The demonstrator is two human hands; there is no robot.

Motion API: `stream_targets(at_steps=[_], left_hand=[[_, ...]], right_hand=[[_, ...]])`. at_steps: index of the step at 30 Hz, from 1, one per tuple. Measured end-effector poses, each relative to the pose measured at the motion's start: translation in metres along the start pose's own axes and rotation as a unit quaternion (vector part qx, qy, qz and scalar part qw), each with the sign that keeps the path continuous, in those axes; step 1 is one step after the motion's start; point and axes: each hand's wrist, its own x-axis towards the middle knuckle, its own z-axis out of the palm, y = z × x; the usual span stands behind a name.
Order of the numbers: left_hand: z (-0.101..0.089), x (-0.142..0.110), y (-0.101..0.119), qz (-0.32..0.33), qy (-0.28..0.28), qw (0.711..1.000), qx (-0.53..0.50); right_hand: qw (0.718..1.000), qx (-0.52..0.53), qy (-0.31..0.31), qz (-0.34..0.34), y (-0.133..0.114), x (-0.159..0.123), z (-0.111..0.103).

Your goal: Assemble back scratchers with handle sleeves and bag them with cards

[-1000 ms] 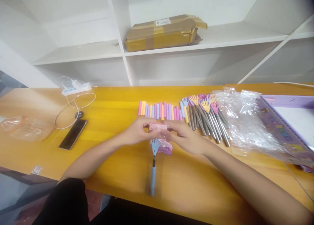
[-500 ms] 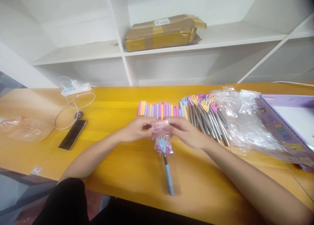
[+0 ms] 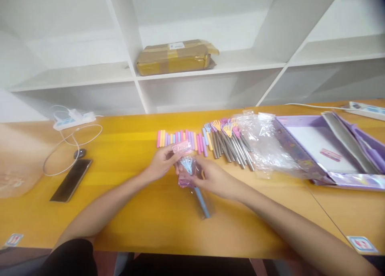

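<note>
A blue hand-shaped back scratcher [image 3: 199, 196] lies in a clear plastic sleeve with a pink header card [image 3: 181, 148], its claw end up between my hands. My left hand [image 3: 161, 163] pinches the pink top of the sleeve. My right hand [image 3: 212, 179] grips the sleeve beside the claw, fingers closed on it. The blue handle points toward me over the yellow table [image 3: 135, 212].
Behind my hands lies a row of pastel handles [image 3: 180, 139] and a pile of scratchers with metal shafts [image 3: 228, 143]. Crumpled clear plastic [image 3: 264, 147] and an open purple box [image 3: 327, 151] sit to the right. A phone [image 3: 70, 179], cable and power strip [image 3: 73, 119] lie left.
The camera has swung right and up, so the purple box shows fully. My hands have shifted left and lower in view, and my right hand now grips lower on the sleeve.
</note>
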Motion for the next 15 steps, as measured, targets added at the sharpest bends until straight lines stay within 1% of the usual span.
stream_targets(at_steps=[2,3,5,6,8,10,11,12,14,15], left_hand=[[0.004,0.001,-0.001,0.014,0.015,1.000,-0.018],[0.005,0.002,-0.002,0.018,0.011,0.999,-0.031],[0.006,0.001,-0.004,0.020,-0.017,0.997,-0.067],[0.006,0.000,-0.005,0.022,-0.033,0.996,-0.083],[0.004,-0.003,-0.008,0.028,-0.050,0.994,-0.098],[0.000,-0.006,-0.012,0.037,-0.034,0.996,-0.079],[-0.004,-0.008,-0.014,0.040,-0.018,0.997,-0.062],[-0.009,-0.010,-0.017,0.042,-0.001,0.998,-0.042],[-0.023,-0.015,-0.024,0.046,0.038,0.998,-0.003],[-0.031,-0.017,-0.029,0.047,0.063,0.997,0.012]], right_hand=[[0.999,-0.043,0.022,0.005,0.012,-0.017,0.000],[0.997,-0.058,0.049,0.005,0.019,-0.025,-0.001],[0.991,-0.070,0.116,0.001,0.033,-0.041,-0.010],[0.986,-0.074,0.147,-0.002,0.037,-0.049,-0.017],[0.975,-0.096,0.202,-0.001,0.041,-0.064,-0.041],[0.953,-0.137,0.269,0.024,0.038,-0.079,-0.079],[0.935,-0.165,0.311,0.047,0.036,-0.086,-0.102],[0.902,-0.202,0.372,0.081,0.035,-0.093,-0.128],[0.827,-0.279,0.463,0.155,0.041,-0.104,-0.182],[0.779,-0.317,0.504,0.197,0.048,-0.109,-0.208]])
